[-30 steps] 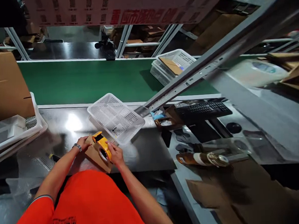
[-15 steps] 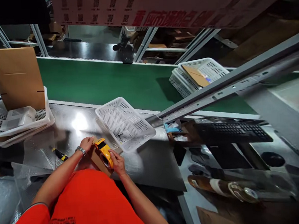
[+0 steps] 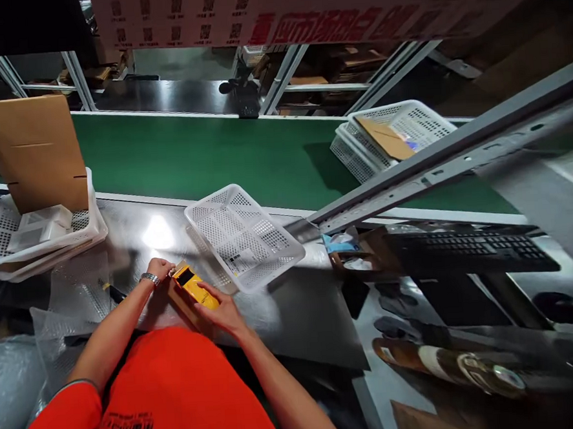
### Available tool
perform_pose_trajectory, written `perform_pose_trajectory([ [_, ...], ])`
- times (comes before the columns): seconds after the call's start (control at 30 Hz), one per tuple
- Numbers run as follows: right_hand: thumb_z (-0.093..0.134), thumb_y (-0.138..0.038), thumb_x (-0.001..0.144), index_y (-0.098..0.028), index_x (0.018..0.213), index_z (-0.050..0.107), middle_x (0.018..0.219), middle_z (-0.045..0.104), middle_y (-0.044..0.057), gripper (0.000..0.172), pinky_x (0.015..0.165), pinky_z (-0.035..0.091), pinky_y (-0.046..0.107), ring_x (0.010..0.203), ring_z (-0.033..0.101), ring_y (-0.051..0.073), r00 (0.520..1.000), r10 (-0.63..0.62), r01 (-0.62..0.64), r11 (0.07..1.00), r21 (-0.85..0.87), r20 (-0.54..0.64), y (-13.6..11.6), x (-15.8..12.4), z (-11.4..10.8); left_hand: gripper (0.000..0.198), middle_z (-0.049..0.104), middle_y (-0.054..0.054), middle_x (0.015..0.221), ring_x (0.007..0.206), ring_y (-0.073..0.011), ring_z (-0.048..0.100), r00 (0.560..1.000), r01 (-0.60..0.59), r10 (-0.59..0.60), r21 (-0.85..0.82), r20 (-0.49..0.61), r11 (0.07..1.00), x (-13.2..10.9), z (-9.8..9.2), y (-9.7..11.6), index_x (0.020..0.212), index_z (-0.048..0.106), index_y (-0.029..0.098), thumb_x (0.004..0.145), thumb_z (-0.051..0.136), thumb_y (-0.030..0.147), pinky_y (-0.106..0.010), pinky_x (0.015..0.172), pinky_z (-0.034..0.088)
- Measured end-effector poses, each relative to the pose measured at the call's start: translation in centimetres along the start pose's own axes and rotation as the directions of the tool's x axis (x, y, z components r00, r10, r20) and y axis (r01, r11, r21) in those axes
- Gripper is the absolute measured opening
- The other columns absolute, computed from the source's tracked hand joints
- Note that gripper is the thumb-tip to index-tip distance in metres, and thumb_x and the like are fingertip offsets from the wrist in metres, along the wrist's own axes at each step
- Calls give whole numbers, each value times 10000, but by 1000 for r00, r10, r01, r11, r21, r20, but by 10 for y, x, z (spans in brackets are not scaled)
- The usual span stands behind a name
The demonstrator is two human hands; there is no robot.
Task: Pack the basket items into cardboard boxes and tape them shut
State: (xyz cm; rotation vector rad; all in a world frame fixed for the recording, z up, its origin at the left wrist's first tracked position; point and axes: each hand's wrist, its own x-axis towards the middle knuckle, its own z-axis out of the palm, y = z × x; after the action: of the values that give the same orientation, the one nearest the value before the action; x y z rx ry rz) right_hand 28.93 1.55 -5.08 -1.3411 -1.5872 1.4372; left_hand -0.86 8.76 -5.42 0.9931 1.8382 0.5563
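One tape dispenser (image 3: 194, 287), diagonal, front far-left

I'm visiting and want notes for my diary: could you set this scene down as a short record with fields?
Right hand: holds the yellow dispenser
Left hand: by the dispenser's far end; its exact grip is unclear
Under the dispenser: brown cardboard
Beyond the hands: white basket on the metal bench
On the green belt: stacked baskets
Far right: black keyboard
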Motion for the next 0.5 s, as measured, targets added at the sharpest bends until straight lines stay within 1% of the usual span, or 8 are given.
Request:
perform_pose_trajectory([
  [0.07,975,-485,789,-287,1385,965,1275,984,121,629,979,805,529,1054,938,367,997,75,-75,997,-3,-10,-2,-7,-3,474,707,-65,726,910,-288,760,998,-25,26,32,-51,999,12,-10,-1,723,726,240,1033,847,577,-406,899,625],
  [0.13,954,-470,779,-276,1369,978,1260,988,127,621,993,804,534,1036,951,374,994,106,-107,992,-63,-19,-3,-13,-4,431,714,-57,723,949,-296,784,996,-32,38,69,-75,997,20,-15,-4,757,756,238,1044,799,557,-398,930,633],
  [0.2,939,-450,767,-286,1334,991,1226,994,121,592,1015,802,545,1042,963,384,993,109,-113,985,-132,-36,-5,-15,-1,390,717,-44,705,937,-294,792,997,-28,35,107,-67,994,24,-11,-10,794,797,227,1037,785,533,-390,926,634],
  [0.27,932,-428,763,-307,1306,1000,1196,999,107,560,1015,803,552,1051,970,394,992,114,-122,977,-175,-55,-8,-15,2,322,760,-54,738,941,-296,802,999,-30,36,143,-39,989,23,-3,-16,832,836,211,1018,804,471,-385,923,632],
  [0.37,915,-415,763,-326,1309,1006,1178,1002,91,560,994,806,552,1044,972,395,990,136,-143,970,-198,-49,-15,-13,3,172,858,-103,917,1041,-311,830,998,-68,69,195,3,978,17,5,-23,968,910,187,971,868,354,-380,978,629],
  [0.4,908,-414,764,-322,1308,1007,1181,1002,92,561,992,804,543,1044,970,392,990,136,-141,969,-201,-42,-17,-12,1,170,881,-121,1002,1087,-318,835,996,-85,85,216,8,973,16,5,-23,1045,931,183,953,889,321,-380,1010,625],
  [0.43,902,-409,764,-314,1304,1009,1182,1002,94,559,990,800,530,1042,968,387,991,130,-135,970,-201,-39,-19,-12,0,209,893,-141,1088,1135,-325,838,995,-101,102,240,5,966,15,3,-22,1117,941,183,946,899,296,-383,1043,619],
  [0.5,903,-394,756,-299,1278,1013,1181,1002,99,542,973,790,499,1020,961,375,993,113,-120,972,-200,-44,-22,-12,-3,217,893,-176,1211,1217,-342,837,992,-121,128,285,-7,951,15,-2,-19,1166,937,181,991,868,288,-390,1095,605],
])
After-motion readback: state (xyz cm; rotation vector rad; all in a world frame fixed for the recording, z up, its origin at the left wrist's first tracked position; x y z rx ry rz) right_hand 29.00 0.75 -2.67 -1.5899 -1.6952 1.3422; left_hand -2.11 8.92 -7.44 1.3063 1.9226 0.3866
